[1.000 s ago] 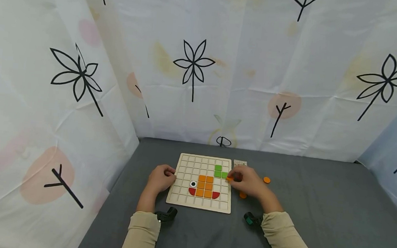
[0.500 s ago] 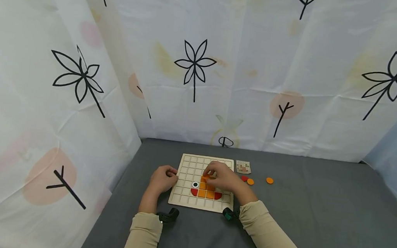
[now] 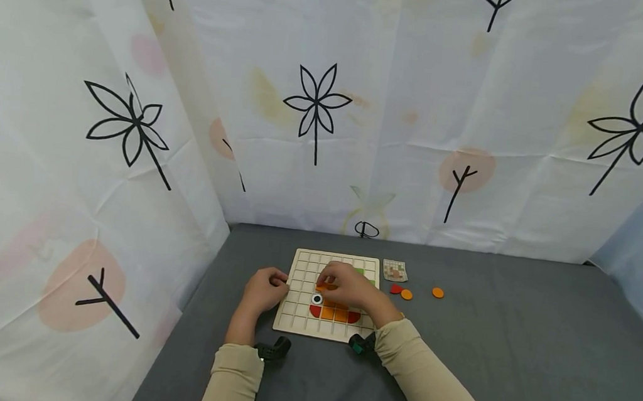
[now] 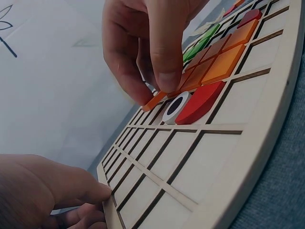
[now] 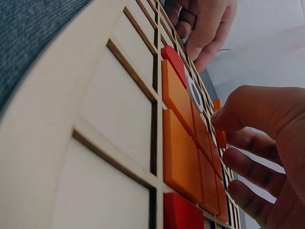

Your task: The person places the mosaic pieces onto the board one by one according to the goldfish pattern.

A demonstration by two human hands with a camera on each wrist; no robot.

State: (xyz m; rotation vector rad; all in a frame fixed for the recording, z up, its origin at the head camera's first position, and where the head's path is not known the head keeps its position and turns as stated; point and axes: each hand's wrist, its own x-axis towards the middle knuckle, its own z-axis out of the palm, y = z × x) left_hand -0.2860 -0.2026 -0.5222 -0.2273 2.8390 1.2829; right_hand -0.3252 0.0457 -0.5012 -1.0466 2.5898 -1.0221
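My right hand (image 3: 346, 284) is over the wooden grid board (image 3: 292, 323), pinching a flat orange tile (image 4: 154, 101) between thumb and fingers. The tile is tilted, just beyond the round white eye piece (image 3: 317, 299). Orange square tiles (image 5: 181, 157) form a block on the board, partly hidden by the right hand in the head view. A red rounded tile (image 4: 202, 102) lies below the eye piece, and another red tile (image 3: 354, 317) at the block's right. Green tiles (image 4: 204, 40) sit farther along. My left hand (image 3: 265, 290) holds the board's left edge, thumb and curled fingers at the rim.
Right of the board lie a small pattern card (image 3: 395, 270), a red piece (image 3: 396, 289) and orange round pieces (image 3: 437, 293) on the grey cloth table (image 3: 514, 341). Printed white curtains (image 3: 392, 168) stand behind and at the sides. Both wrists carry dark camera mounts (image 3: 274, 349).
The right hand has moved left from the board's right edge, carrying the orange tile over the block to beside the eye piece. The left hand keeps its place at the left edge.
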